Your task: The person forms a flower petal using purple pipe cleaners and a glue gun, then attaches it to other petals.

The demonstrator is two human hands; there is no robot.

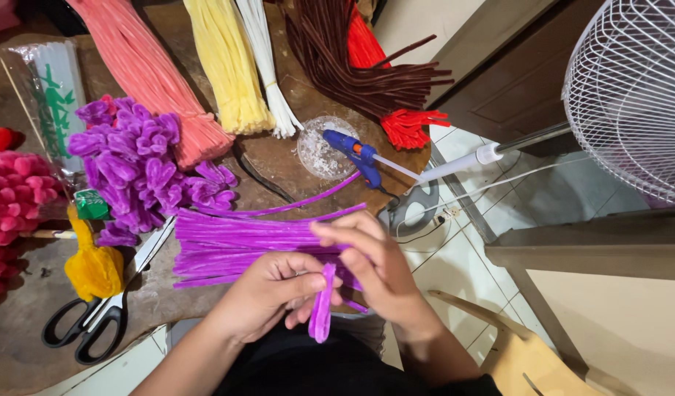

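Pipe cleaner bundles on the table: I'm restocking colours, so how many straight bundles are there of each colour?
Pink bundle: 1
Yellow bundle: 1
White bundle: 1
Brown bundle: 1
Red bundle: 1
Purple bundle: 1
Total: 6

The left hand and right hand hold a folded purple piece, not counted.

Both arms come up from the bottom of the view and meet in the middle. The left hand (pixel 268 286) is curled, with its thumb and fingers pinched together. The right hand (pixel 374 268) sits just beside it, palm turned down, fingers bent and spread a little toward the left. The fingertips of both hands almost touch.
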